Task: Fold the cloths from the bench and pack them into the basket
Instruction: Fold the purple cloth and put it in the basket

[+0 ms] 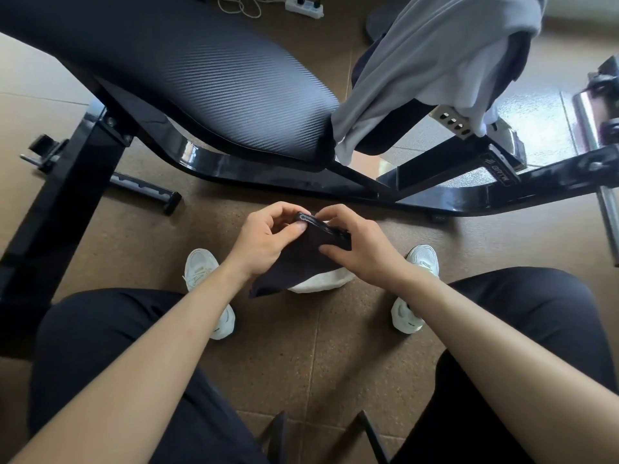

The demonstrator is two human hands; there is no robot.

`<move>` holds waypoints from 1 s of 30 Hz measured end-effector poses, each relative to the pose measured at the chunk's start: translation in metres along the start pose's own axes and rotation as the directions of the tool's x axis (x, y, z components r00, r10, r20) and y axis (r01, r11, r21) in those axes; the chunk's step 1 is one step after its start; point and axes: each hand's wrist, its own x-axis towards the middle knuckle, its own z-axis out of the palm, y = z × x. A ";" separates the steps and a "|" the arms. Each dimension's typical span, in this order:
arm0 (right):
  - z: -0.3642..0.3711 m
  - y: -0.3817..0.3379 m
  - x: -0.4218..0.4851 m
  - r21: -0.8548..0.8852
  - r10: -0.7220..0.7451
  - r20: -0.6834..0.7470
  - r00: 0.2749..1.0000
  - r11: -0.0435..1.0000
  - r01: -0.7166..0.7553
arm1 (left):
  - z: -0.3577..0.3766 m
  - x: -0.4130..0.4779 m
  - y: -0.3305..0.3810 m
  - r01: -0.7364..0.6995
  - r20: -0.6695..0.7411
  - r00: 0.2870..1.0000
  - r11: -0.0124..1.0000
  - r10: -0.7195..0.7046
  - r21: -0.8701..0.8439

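Blocked ahead by the black bench frame (335, 184) and the padded seat (207, 82) above it, draped at the right end with a grey cloth (425, 61). Hemmed in sideways by the left knee (100, 346), right knee (536, 313) and white shoes (201, 266). Open over bare floor (318, 363) between the legs.

1. Dark cloth (294, 262): small, black or very dark navy, with a thick stitched hem along its upper edge. It is held in the air above the floor. The left hand (268, 242) and right hand (361, 246) pinch the hem, and the rest hangs to a loose corner at lower left.
2. Grey cloth (428, 61): light grey, larger, unfolded. It is draped in loose folds over the right end of the bench, with its lower edge hanging past the end of the pad.
3. Bench (201, 78): black pad with a ribbed, woven-look cover on a glossy black metal frame, standing on the floor.
4. White fabric object (321, 283): on the floor directly below the dark cloth and mostly hidden by it. Whether it is the basket or a cloth cannot be told.
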 end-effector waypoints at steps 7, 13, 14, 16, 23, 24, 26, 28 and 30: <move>0.000 -0.002 -0.001 -0.040 -0.044 -0.034 0.998 0.998 0.042 | -0.003 -0.002 0.000 -0.014 0.029 0.999 1.000 0.014 -0.011; -0.017 -0.017 -0.008 0.011 -0.146 -0.011 0.989 0.989 0.146 | 0.000 -0.002 0.002 0.039 0.118 0.992 0.999 -0.039 0.005; -0.021 -0.017 -0.010 0.005 -0.140 0.007 0.990 0.990 0.140 | 0.003 -0.002 0.003 0.040 0.122 0.992 0.999 -0.039 -0.006; -0.029 -0.014 -0.013 -0.041 -0.099 0.083 0.992 0.994 0.102 | 0.006 0.000 0.000 0.033 0.135 0.990 0.999 -0.035 0.014; -0.052 -0.017 -0.031 -0.020 -0.092 0.028 0.995 0.996 0.092 | 0.017 0.000 -0.002 0.099 0.325 0.939 0.993 -0.115 0.067; -0.057 -0.019 -0.033 -0.007 -0.096 -0.009 0.995 0.995 0.096 | 0.019 0.000 -0.004 0.096 0.342 0.930 0.989 -0.131 0.116; -0.066 -0.019 -0.037 0.012 -0.096 -0.087 0.992 0.995 0.097 | 0.021 0.000 -0.010 0.079 0.342 0.925 0.966 -0.163 0.245; -0.072 -0.016 -0.040 0.041 -0.063 -0.151 0.987 0.997 0.070 | 0.022 0.000 -0.017 0.098 0.333 0.918 0.936 -0.217 0.338; -0.077 -0.011 -0.042 0.039 -0.032 -0.219 0.975 0.998 0.042 | 0.023 0.000 -0.026 0.112 0.341 0.903 0.910 -0.260 0.398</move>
